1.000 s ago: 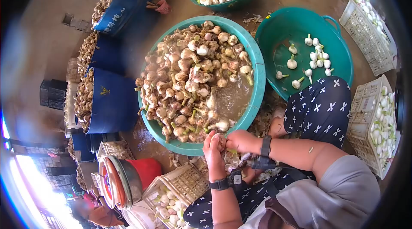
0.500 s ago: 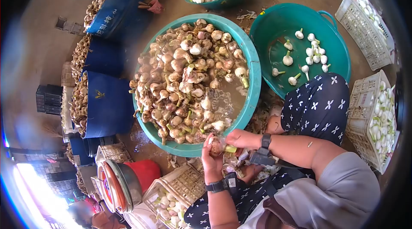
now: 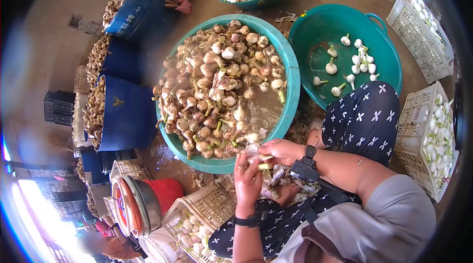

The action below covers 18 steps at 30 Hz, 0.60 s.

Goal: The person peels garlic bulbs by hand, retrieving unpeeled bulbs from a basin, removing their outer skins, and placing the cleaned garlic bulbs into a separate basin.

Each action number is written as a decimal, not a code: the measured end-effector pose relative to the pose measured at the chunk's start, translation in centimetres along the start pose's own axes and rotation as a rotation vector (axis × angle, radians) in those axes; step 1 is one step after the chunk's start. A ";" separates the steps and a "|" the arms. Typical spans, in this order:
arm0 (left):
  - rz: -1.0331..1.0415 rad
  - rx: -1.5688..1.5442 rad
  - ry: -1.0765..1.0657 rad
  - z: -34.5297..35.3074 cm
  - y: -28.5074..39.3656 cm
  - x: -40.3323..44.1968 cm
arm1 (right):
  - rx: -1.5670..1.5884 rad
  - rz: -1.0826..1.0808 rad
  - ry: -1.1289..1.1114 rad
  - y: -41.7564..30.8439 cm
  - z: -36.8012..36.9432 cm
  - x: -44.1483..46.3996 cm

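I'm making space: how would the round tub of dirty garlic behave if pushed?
The round tub is probably heavy, given its heaped garlic bulbs and murky water. The water may slosh; bulbs piled by the rim might roll out.

The left hand [image 3: 248, 186] and right hand [image 3: 282, 150] hold a garlic bulb [image 3: 253, 151] by a round tub [image 3: 291, 78] heaped with brownish bulbs [image 3: 209, 88] in murky water [image 3: 263, 110]; a green basin [image 3: 315, 36] beside it holds scattered white bulbs [image 3: 363, 67], and crates [image 3: 410, 127] of pale garlic [image 3: 436, 140] stand beyond.
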<state>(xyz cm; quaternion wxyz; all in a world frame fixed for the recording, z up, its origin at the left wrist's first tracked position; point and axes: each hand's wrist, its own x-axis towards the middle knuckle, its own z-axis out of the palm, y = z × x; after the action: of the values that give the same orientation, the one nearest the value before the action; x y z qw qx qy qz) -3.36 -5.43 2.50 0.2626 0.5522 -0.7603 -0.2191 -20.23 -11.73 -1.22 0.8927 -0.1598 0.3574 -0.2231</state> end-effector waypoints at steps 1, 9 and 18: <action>-0.104 -0.132 0.072 0.5 -0.2 -0.5 | -0.003 0.005 -0.003 -0.1 0.6 -0.4; -0.838 -2.054 0.654 0.4 -3.0 -1.3 | -0.213 -0.574 -0.115 -3.2 1.7 -7.7; -1.066 -1.676 0.703 -1.4 -5.6 -3.2 | -0.859 -0.742 -0.091 -5.4 1.7 -5.6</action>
<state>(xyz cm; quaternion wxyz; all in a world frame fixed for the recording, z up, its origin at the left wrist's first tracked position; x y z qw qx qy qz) 2.43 -4.11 -0.39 0.6357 0.4896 0.0945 -0.5892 -24.20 -13.21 5.53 0.6241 -0.6329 0.2970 -0.3490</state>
